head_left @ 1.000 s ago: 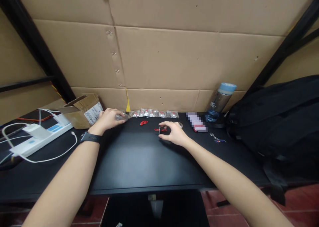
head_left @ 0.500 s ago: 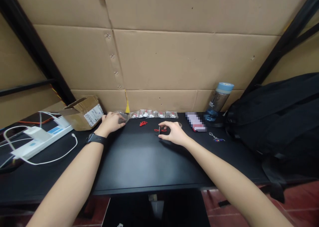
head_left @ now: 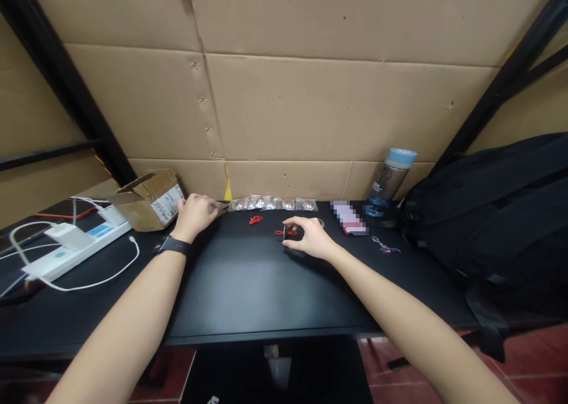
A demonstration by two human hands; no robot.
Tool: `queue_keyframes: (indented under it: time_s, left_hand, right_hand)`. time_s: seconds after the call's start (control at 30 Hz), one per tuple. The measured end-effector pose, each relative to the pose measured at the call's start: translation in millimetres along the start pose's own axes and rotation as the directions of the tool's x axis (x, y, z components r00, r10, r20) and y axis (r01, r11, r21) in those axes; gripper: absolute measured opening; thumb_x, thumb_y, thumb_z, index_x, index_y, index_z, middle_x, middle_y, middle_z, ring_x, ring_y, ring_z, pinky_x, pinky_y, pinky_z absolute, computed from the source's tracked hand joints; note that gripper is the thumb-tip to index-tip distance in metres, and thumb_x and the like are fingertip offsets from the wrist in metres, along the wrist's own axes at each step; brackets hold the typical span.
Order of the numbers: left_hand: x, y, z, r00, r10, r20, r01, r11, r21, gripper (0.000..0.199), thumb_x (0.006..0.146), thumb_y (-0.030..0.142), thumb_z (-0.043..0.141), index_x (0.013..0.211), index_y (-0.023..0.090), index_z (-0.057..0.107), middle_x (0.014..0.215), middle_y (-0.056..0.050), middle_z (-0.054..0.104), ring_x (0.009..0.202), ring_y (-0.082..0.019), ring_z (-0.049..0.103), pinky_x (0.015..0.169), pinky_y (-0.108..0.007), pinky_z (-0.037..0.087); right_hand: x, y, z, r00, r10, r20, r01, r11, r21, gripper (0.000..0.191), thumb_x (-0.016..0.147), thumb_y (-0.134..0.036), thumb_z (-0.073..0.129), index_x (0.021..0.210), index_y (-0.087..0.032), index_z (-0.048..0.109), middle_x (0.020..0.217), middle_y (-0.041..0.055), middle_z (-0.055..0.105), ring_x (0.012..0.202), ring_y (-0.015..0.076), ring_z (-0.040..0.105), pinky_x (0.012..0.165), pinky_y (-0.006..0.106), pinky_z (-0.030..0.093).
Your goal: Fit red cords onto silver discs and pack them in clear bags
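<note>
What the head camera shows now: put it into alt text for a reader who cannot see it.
A person's right hand pinches a thin red-looped object at a black table. The left hand is at the left end of a row of clear packets; a red cord bundle lies between the hands.

Bench (head_left: pixel 248 297): black, flat-topped, backed by a creased brown cardboard panel (head_left: pixel 355 108). Left side: an open brown cardboard box (head_left: pixel 138 213) bearing a white printed label (head_left: pixel 167 204); next to it, a white plastic power strip (head_left: pixel 57 255) with a white charger block (head_left: pixel 66 237) fitted. Right side: a transparent bottle with a blue lid (head_left: pixel 387 182), near a bulky black fabric backpack (head_left: pixel 497 226). Floor (head_left: pixel 536 356): red tile.
</note>
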State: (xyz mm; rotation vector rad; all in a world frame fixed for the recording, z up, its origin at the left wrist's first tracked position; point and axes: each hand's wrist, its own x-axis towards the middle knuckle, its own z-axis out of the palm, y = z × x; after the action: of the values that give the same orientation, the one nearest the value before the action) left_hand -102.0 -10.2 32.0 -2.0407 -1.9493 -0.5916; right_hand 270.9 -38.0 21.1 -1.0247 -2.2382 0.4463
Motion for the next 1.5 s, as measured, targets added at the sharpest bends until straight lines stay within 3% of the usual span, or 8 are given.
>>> queue_keyframes:
  time_s: [0.17, 0.33, 0.43, 0.53, 0.77, 1.0, 1.23, 1.5]
  left_hand:
    - [-2, 24, -27.7, 0.975, -0.065, -0.21, 0.054, 0.997, -0.056, 0.027, 0.094, 0.036, 0.048, 0.094, 0.021, 0.071, 0.109, -0.012, 0.074, 0.118, -0.034, 0.053, 0.099, -0.051, 0.027]
    - [-15, 84, -36.4, 0.973, 0.21, -0.1, -0.228, 0.943, -0.243, 0.019, 0.094, 0.035, 0.053, 0.09, 0.023, 0.067, 0.114, -0.006, 0.074, 0.118, -0.027, 0.058, 0.099, -0.043, 0.029]
    - [-32, 127, -27.5, 0.852, 0.523, -0.005, -0.496, 0.804, -0.328, 0.015, 0.093, 0.034, 0.057, 0.088, 0.024, 0.068, 0.107, -0.004, 0.074, 0.122, -0.026, 0.058, 0.103, -0.043, 0.027]
    - [-48, 152, -20.8, 0.727, 0.68, 0.09, -0.601, 0.695, -0.394, 0.016, 0.095, 0.037, 0.06, 0.097, 0.026, 0.071, 0.111, -0.005, 0.074, 0.12, -0.025, 0.06, 0.101, -0.04, 0.03]
    - [-57, 148, -22.3, 0.636, 0.749, 0.186, -0.618, 0.639, -0.458, 0.045, 0.097, 0.05, 0.059, 0.14, 0.039, 0.058, 0.152, -0.007, 0.052, 0.138, -0.03, 0.048, 0.107, -0.043, 0.033]
    - [-62, 158, -17.5, 0.604, 0.78, 0.165, -0.642, 0.599, -0.478, 0.043, 0.099, 0.051, 0.056, 0.14, 0.04, 0.059, 0.141, -0.007, 0.059, 0.126, -0.027, 0.057, 0.101, -0.039, 0.037]
    - [-67, 163, -16.2, 0.587, 0.794, 0.159, -0.689, 0.593, -0.417, 0.048, 0.101, 0.052, 0.051, 0.146, 0.036, 0.052, 0.149, -0.01, 0.053, 0.132, -0.028, 0.052, 0.103, -0.042, 0.036]
    - [-67, 162, -15.8, 0.569, 0.798, 0.199, -0.682, 0.593, -0.428, 0.048, 0.101, 0.053, 0.049, 0.148, 0.039, 0.05, 0.155, -0.008, 0.049, 0.137, -0.03, 0.049, 0.107, -0.045, 0.035]
  right_hand:
    - [2, 1, -5, 0.998, -0.011, -0.063, 0.009, 0.999, -0.034, 0.045, 0.075, -0.037, 0.083, 0.116, -0.026, 0.068, 0.112, 0.0045, 0.075, 0.104, 0.0251, 0.07, 0.1, 0.044, 0.045]
    - [5, 12, -20, 0.99, -0.038, -0.136, 0.038, 0.999, -0.001, 0.046, 0.076, -0.029, 0.078, 0.12, -0.024, 0.066, 0.112, 0.0067, 0.071, 0.1, 0.0229, 0.069, 0.096, 0.041, 0.05]
    - [6, 19, -35, 0.988, -0.058, -0.142, 0.061, 0.998, 0.015, 0.046, 0.075, -0.023, 0.075, 0.12, -0.022, 0.066, 0.115, 0.008, 0.067, 0.096, 0.0211, 0.069, 0.09, 0.036, 0.054]
    - [3, 22, -51, 0.995, -0.063, -0.072, 0.059, 0.997, -0.053, 0.043, 0.072, -0.021, 0.076, 0.115, -0.021, 0.07, 0.114, 0.0081, 0.067, 0.095, 0.0214, 0.068, 0.088, 0.035, 0.054]
    - [-5, 10, -76, 0.98, 0.014, 0.198, 0.008, 0.994, -0.111, 0.041, 0.069, -0.024, 0.078, 0.11, -0.023, 0.073, 0.093, 0.0021, 0.075, 0.077, 0.0189, 0.067, 0.072, 0.029, 0.052]
    - [-12, -4, -79, 0.926, 0.003, 0.379, -0.003, 1.0, 0.001, 0.03, 0.066, -0.031, 0.082, 0.095, -0.026, 0.076, 0.079, -0.0021, 0.073, 0.065, 0.0159, 0.064, 0.06, 0.026, 0.048]
    - [-12, -1, -64, 0.933, 0.075, 0.352, -0.001, 0.979, -0.206, 0.024, 0.063, -0.031, 0.087, 0.079, -0.025, 0.071, 0.071, -0.0017, 0.068, 0.063, 0.0171, 0.062, 0.056, 0.027, 0.042]
    - [-8, 0, -55, 0.95, 0.076, 0.302, -0.02, 0.983, -0.184, 0.028, 0.064, -0.036, 0.09, 0.079, -0.023, 0.07, 0.072, -0.0009, 0.07, 0.065, 0.0177, 0.065, 0.059, 0.027, 0.044]
